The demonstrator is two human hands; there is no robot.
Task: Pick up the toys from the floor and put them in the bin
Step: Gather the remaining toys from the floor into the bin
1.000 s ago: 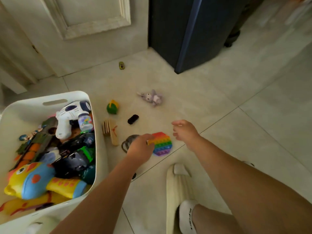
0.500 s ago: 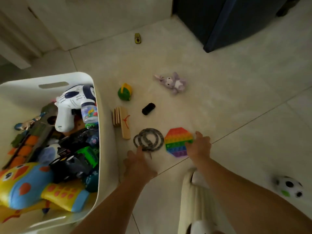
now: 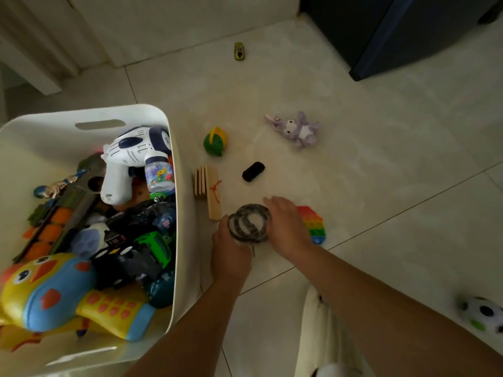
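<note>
Both hands closed in on snake [image 3: 249, 223]: left hand [image 3: 231, 248] and right hand [image 3: 288, 227] cup its coil on the floor, fingers curled, not clamped. Next: lift, swing left into bin [image 3: 174, 170].

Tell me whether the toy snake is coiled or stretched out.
Coiled: the toy snake forms stacked loops on the floor, between the left hand and right hand.

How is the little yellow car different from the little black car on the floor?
The yellow car sits far off by the wall, pointing straight away; the black car lies near the hands, turned slantwise. The yellow car has a dark patch on top; the black car is dark all over. Both are small, on the floor, untouched.
</note>
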